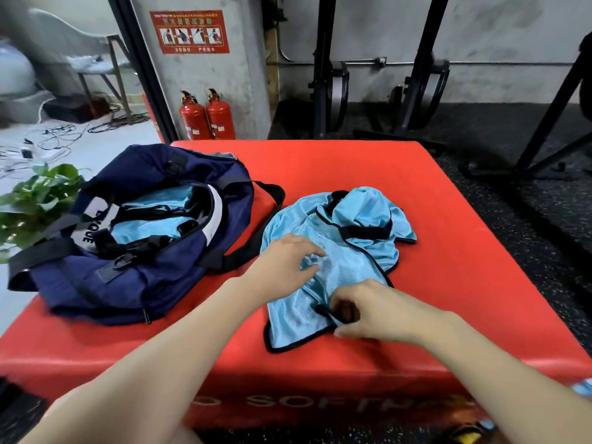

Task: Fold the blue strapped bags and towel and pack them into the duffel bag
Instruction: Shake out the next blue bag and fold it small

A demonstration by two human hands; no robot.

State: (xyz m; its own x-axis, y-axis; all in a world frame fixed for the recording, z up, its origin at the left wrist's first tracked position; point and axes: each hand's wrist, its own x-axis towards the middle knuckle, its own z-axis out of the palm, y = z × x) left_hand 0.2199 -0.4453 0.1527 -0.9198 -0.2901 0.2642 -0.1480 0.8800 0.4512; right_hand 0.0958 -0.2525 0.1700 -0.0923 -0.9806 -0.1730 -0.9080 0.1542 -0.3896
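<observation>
Single head cam, wide-angle, looking fwd and down from above the person's arms onto a red padded block [432, 203], close in. It's facing a grey wall [480, 36] w/ two fire extinguishers [208, 115] at rear; edges bending from lens distortion. No 2nd view.

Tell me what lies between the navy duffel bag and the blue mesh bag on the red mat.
Head view: the duffel bag's black shoulder strap lies on the red mat, beside the blue mesh bag.

left hand [288, 261] flat, fingers spread | right hand [362, 310] grip pinching
</observation>
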